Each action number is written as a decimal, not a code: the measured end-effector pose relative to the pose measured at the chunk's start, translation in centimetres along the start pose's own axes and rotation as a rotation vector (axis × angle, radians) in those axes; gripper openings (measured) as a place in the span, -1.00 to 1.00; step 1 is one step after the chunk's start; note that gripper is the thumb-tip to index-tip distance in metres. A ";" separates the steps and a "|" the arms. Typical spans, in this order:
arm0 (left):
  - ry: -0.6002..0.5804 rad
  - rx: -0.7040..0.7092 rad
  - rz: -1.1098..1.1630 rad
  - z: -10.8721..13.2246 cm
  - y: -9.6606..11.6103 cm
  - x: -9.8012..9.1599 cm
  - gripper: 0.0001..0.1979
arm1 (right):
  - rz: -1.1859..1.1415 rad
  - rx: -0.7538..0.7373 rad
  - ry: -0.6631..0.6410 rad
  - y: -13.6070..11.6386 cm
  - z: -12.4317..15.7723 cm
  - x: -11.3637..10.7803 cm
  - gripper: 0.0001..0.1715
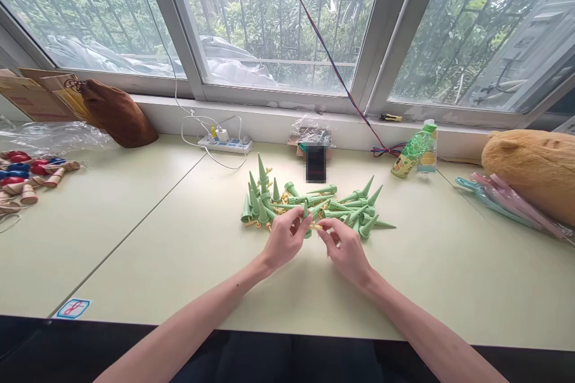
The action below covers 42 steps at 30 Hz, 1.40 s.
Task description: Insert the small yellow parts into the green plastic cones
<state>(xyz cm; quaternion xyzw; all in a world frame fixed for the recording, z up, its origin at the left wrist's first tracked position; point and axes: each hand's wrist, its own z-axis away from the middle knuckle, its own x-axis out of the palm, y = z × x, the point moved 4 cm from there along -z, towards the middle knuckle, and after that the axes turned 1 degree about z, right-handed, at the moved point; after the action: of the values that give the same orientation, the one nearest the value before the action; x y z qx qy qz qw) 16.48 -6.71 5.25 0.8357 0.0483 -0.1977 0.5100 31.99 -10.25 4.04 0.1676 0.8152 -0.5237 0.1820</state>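
Observation:
My left hand [286, 236] is closed around a green plastic cone spike [306, 210], its pointed tip showing above the fingers. Close on its right, my right hand [345, 248] pinches a small yellow valve piece [316, 225], which is at the side of the cone; whether the two are joined I cannot tell. Just beyond both hands lies a pile of similar green cone spikes [357, 213], some upright and some on their sides. More yellow pieces [270, 226] lie among the spikes on the left of the pile.
Along the window side are a power strip [227, 143], a small box [299, 142] and a green bottle [413, 149]. A brown plush [532, 170] lies at right beside plastic bags [507, 200]. Red, blue and wooden toys [29, 179] sit at left near a brown bag [117, 112].

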 end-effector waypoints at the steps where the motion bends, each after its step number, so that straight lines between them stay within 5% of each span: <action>1: -0.001 0.002 -0.002 0.0 0.0 0.0 -0.78 | 0.002 0.001 0.000 0.0 0.0 0.0 -0.73; 16: -0.020 0.069 -0.066 0.2 0.2 0.2 -0.82 | 0.044 0.029 -0.011 0.6 0.0 0.1 -0.52; 27: -0.026 0.044 -0.068 0.1 0.1 0.2 -0.81 | -0.005 0.037 -0.051 -0.1 0.0 0.2 -0.75; 39: -0.061 0.059 -0.082 0.3 0.0 0.5 -0.79 | 0.033 0.058 -0.062 0.7 0.0 0.4 -0.51; 42: -0.056 0.062 -0.082 0.2 0.0 0.5 -0.79 | 0.027 0.073 -0.064 0.7 0.0 0.3 -0.58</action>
<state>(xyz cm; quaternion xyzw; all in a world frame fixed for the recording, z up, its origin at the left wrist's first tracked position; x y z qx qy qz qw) 16.84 -6.98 4.99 0.8427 0.0621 -0.2432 0.4763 32.02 -9.92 3.33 0.1683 0.7869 -0.5558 0.2089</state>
